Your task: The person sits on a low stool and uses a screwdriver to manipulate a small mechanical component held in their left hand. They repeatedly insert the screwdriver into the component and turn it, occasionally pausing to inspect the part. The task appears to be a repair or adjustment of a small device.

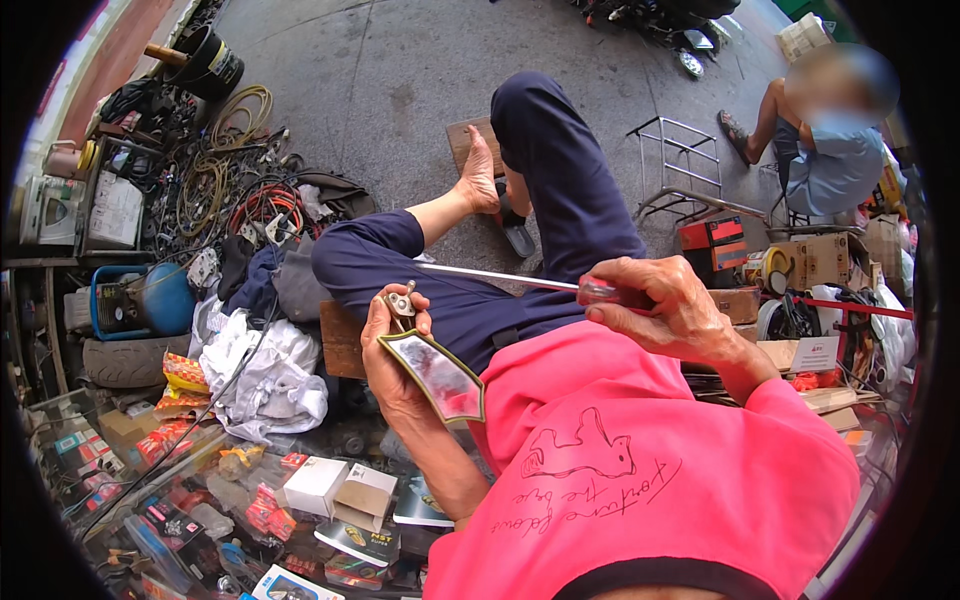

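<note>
My left hand (392,375) is closed around a small angular rear-view mirror (437,375) with a gold-green rim, its glass facing up. A metal mounting bracket (401,303) sticks up from the mirror's far end, between my thumb and fingers. My right hand (672,308) grips a screwdriver (500,278) by its red handle. Its long, thin shaft points left across my lap. The tip lies above my thigh, beyond the bracket and seemingly apart from it. I sit with one bare foot raised on the other leg's side.
At my left stand a glass-topped case (200,430) with many packages, white rags (265,375), a blue compressor (160,300) and heaped cables (225,170). A metal stool frame (680,160) stands ahead right, near another seated person (835,165). Cardboard boxes (815,258) pile up at my right.
</note>
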Tool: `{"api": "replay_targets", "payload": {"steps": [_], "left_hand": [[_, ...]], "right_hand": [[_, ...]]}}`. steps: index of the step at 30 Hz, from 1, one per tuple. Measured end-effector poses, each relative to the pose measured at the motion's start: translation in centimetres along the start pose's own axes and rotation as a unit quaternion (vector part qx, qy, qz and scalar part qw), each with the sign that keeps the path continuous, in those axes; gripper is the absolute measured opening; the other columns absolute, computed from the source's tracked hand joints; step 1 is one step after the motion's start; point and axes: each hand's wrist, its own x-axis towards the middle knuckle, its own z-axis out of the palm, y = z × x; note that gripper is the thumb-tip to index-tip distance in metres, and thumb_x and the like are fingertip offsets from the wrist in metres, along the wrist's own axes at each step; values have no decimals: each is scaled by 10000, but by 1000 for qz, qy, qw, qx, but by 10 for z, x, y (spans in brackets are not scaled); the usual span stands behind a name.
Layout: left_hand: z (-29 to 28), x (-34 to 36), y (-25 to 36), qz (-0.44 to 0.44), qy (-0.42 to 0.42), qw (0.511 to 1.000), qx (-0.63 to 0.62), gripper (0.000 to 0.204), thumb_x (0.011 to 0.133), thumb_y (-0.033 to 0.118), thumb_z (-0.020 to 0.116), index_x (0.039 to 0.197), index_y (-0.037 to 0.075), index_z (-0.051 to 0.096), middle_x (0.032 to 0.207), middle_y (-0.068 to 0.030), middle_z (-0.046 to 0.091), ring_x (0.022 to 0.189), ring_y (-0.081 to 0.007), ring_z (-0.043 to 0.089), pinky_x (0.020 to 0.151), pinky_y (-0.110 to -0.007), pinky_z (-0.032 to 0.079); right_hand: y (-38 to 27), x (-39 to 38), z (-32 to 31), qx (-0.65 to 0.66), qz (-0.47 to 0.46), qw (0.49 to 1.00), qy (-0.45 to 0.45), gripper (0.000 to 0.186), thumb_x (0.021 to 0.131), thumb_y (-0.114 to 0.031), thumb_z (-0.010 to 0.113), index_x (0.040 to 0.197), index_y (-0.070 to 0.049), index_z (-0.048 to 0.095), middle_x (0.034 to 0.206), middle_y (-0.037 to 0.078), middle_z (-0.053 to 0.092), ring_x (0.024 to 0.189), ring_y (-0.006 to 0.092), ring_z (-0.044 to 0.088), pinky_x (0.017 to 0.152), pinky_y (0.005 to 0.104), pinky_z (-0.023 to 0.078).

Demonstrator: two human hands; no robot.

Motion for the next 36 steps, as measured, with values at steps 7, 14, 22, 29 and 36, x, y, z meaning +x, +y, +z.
{"api": "replay_targets", "payload": {"steps": [7,14,22,29,36], "left_hand": [[-3,1,-1,-59,-24,996,-67,318,1004,306,443,1098,23,557,972,-183,602,662,-155,554,518,-223,504],[0,-1,0,-64,-49,993,-91,329,1013,302,423,1087,11,556,950,-184,593,660,-165,566,522,-234,522],[2,0,-3,-58,-37,996,-63,329,1016,301,415,1068,9,556,914,-160,587,651,-158,562,508,-223,500],[5,-2,-2,-43,-30,998,-29,331,1009,301,434,1064,-3,553,898,-152,591,645,-160,561,530,-222,485],[14,-3,-3,59,-31,973,221,310,999,263,469,1043,-23,581,845,-137,623,632,-134,561,591,-220,480]], "right_hand": [[-7,-5,6,1,-3,998,-68,303,790,-162,745,1026,5,652,840,132,698,710,231,697,637,289,539],[-3,-6,6,-4,0,998,-60,305,796,-179,744,1027,-1,655,845,132,699,707,230,696,637,291,539],[-1,-5,8,-25,-3,998,-65,283,816,-200,724,1018,-12,661,820,129,696,680,226,687,609,295,524],[2,-6,8,-19,8,997,-70,277,829,-225,711,1009,-19,666,786,131,688,606,220,652,562,292,491],[5,-3,3,48,104,982,-148,363,884,-366,631,1009,-26,658,765,146,667,598,250,614,597,350,469]]}}
